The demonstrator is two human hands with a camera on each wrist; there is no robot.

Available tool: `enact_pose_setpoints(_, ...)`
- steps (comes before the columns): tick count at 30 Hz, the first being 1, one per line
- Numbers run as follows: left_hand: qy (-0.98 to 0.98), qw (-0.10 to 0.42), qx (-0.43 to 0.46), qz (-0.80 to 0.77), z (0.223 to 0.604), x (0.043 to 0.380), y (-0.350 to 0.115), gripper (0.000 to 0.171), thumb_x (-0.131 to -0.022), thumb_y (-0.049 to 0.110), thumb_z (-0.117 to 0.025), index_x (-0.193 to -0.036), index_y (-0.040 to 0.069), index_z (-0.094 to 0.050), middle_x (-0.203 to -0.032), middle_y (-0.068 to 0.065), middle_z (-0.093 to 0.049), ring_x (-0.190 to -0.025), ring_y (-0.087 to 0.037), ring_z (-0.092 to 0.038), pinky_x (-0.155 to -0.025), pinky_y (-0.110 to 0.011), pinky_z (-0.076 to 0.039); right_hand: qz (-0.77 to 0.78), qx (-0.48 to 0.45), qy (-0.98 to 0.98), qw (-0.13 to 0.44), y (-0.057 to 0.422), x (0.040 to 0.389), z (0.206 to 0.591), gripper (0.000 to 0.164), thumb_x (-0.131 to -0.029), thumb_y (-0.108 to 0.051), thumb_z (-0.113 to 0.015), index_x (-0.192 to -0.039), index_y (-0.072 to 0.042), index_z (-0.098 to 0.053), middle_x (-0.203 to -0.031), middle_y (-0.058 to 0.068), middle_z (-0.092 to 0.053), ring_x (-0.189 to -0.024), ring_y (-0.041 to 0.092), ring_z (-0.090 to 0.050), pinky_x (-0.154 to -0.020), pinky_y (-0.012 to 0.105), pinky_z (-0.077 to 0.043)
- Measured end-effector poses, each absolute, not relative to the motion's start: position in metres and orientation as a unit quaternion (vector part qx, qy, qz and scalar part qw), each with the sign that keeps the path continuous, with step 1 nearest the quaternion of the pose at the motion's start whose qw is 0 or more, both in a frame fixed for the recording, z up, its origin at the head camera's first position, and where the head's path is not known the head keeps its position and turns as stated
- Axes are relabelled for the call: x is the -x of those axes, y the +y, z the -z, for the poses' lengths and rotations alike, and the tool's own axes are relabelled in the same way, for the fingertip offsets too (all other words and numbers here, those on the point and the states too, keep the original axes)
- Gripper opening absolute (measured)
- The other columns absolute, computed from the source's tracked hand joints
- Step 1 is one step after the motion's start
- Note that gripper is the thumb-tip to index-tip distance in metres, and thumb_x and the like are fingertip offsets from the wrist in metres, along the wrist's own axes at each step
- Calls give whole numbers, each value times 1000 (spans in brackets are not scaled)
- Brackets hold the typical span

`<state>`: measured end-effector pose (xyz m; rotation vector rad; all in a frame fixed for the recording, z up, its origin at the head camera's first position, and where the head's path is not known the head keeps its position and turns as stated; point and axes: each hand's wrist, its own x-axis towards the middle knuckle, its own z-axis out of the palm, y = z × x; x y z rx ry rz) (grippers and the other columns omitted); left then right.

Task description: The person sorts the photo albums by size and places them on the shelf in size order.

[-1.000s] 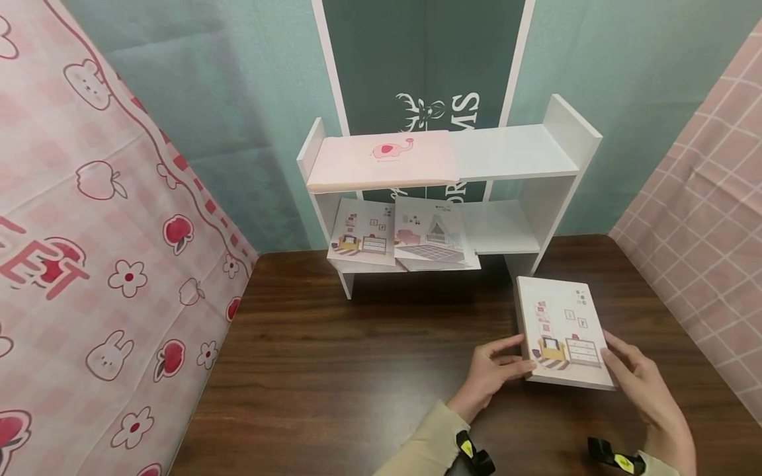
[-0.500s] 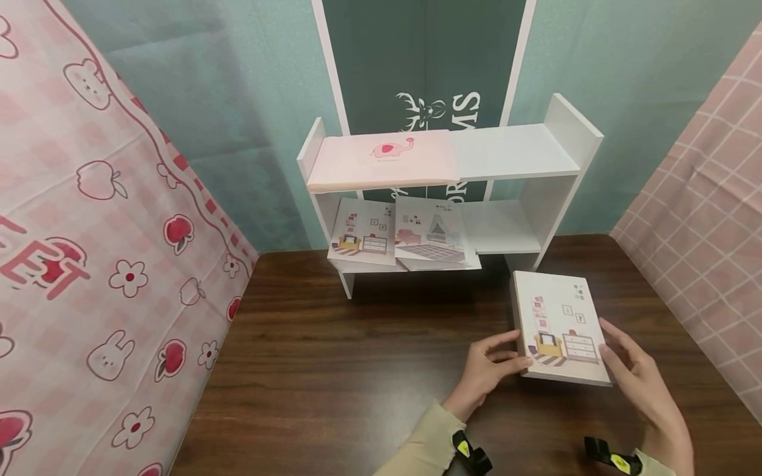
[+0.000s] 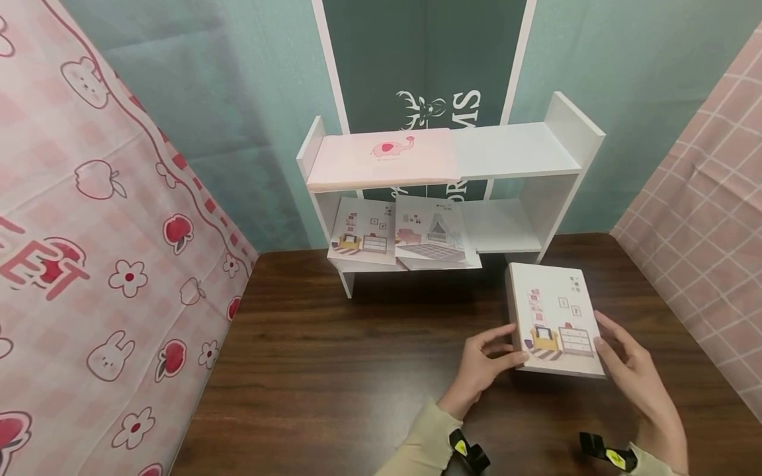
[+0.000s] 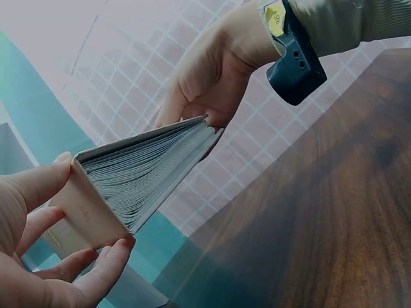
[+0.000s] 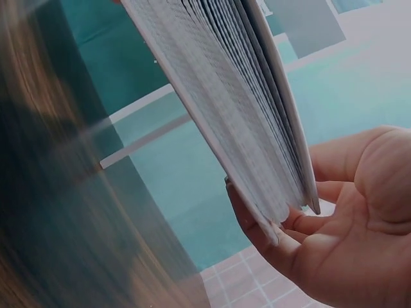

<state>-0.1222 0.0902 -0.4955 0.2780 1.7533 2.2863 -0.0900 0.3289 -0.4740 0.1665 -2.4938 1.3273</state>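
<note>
A thick photo album (image 3: 556, 320) with a room scene printed on its white cover is held up over the table's right side. Its spine lies toward my left hand (image 3: 481, 362), whose thumb and fingers grip that side near the lower corner. My right hand (image 3: 637, 377) grips the opposite edge, thumb on the cover and fingers beneath. In the left wrist view, the page block (image 4: 144, 176) fans slightly between the covers. From the right wrist, the right-hand fingers (image 5: 263, 240) show wrapped under the lower cover at the page side.
A white two-tier shelf (image 3: 503, 149) stands at the back of the brown wooden table (image 3: 309, 370). A pink elephant-print album (image 3: 387, 158) lies on its upper board. Two albums (image 3: 363, 231) with room-scene covers lie on the lower board's left part. Patterned cloths (image 3: 708, 218) hang around.
Both hands have carried the photo album a little to the left and toward the shelf. The shelf and the things on it have stayed put.
</note>
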Motion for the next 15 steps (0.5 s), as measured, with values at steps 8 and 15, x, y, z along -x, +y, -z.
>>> enact_pose_setpoints(8, 603, 105, -111, -783, 489, 124, 86, 44, -77, 1, -73, -119, 10, -64, -120, -1, -61, -90, -15, -63, -66, -18, -52, -460, -60, -871, 160, 324, 92, 469, 48, -93, 2, -49, -139, 1, -38, -103, -24, -48, -74, -6, -49, -56, 13, -40)
enact_pose_setpoints(15, 610, 86, -133, -776, 480, 123, 80, 42, -78, 5, -73, -119, 13, -64, -120, 0, -60, -90, -10, -62, -67, -18, -52, -455, -62, -871, 175, 321, 94, 462, 49, -91, 4, -51, -138, 1, -40, -104, -24, -48, -79, -5, -47, -57, 11, -39)
